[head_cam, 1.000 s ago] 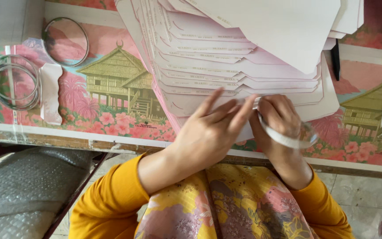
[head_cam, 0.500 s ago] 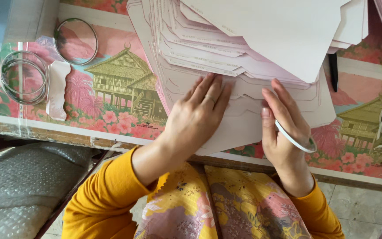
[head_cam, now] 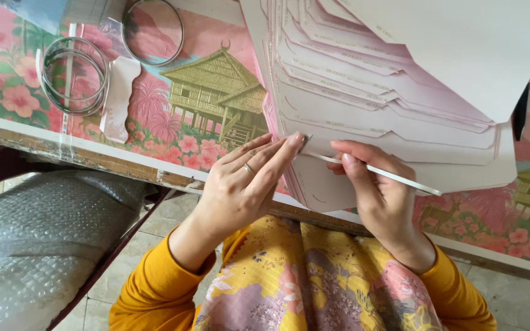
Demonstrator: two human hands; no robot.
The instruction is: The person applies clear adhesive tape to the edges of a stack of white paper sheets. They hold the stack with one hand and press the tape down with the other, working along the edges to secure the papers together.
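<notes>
Floral cloth covers the desk under fanned white card cutouts. From the head view I see my left hand flat, released, fingertips on the cards; my right hand pinches a thin white ring.

Near the counter's far left corner lie stacked wire rings, a single wire ring and a white cut-out piece on the flowered cloth. Bubble wrap sits below the counter's near edge.
</notes>
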